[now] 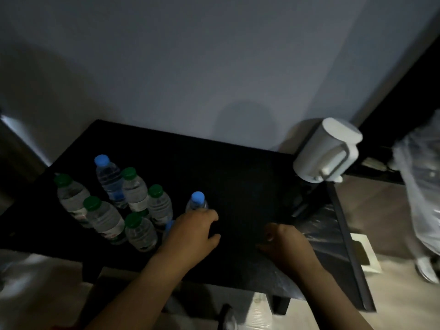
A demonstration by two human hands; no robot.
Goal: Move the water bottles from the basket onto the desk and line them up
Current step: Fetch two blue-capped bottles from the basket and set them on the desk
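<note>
**Bottles on table, lineup not done**

Eight bottles [104, 217] stand on the left of the table [250, 186]: five green caps, three blue, one blue mostly hidden behind the wrist. They form a loose cluster, not a row, so straightening looks like the remaining work. The basket is out of view, so I can't tell if more are left.

Left grip [190, 232] is wrapped round the blue-cap bottle [198, 201], upright at the cluster's right edge. Right grip [283, 244] is released, fingers loosely curled, holding nothing, near the table's front.

Bottles: clear, ribbed thin plastic, cylindrical, screw caps, labels. Table: black, matte, flat. Smooth white kettle [326, 151] at right rear corner.
</note>
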